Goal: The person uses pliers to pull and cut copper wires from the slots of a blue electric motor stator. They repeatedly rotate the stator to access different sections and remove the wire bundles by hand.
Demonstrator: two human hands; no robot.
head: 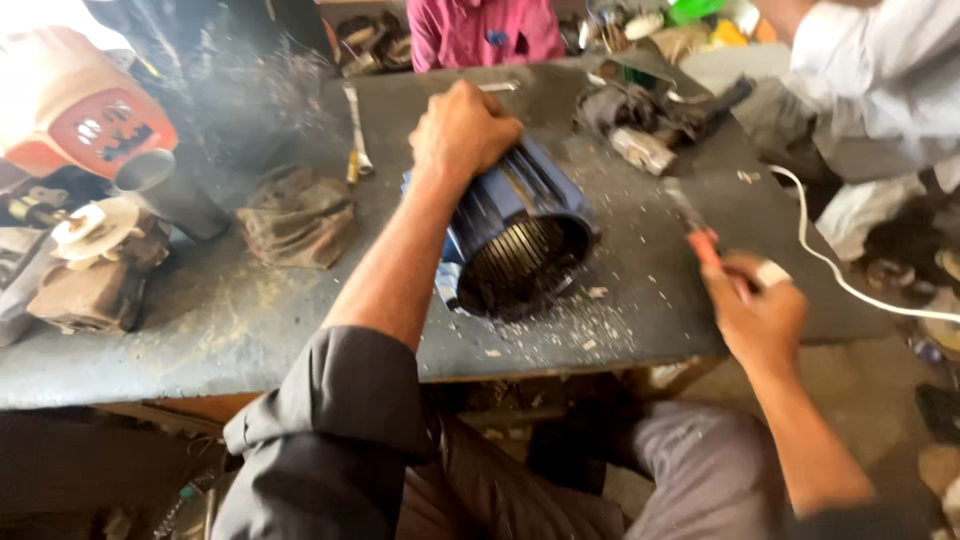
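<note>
A: Left hand (462, 130) is clamped down over the top of the blue motor housing (520, 225), fingers curled over its far, ribbed side. That's a firm, closed grip.

B: And the housing lies on its side near the front edge of the workbench (250, 310), about midway along it, open mouth facing the person. You can see the slotted stator core (520, 262) inside the bore.

A: So the hand sits on the upper back of the casing, and the open end is below and in front of it, toward the bench's front edge.

B: Right hand (755, 310) now: off past the front right corner of the bench, fist closed around a red-handled tool (700, 235). The shaft points up and away over the bench top; it's blurred, so I can't tell what kind of tip it has.

A: That tool is well apart from the housing, out to its right, not touching it.

B: Pale chips and debris (570, 335) are scattered on the bench just in front of the motor's mouth.

A: A dirty rag (297, 215) lies to the left of the housing, and a white cable (830, 260) trails off the right edge.

B: Across the far edge, a person in a pink shirt (485, 30).
</note>
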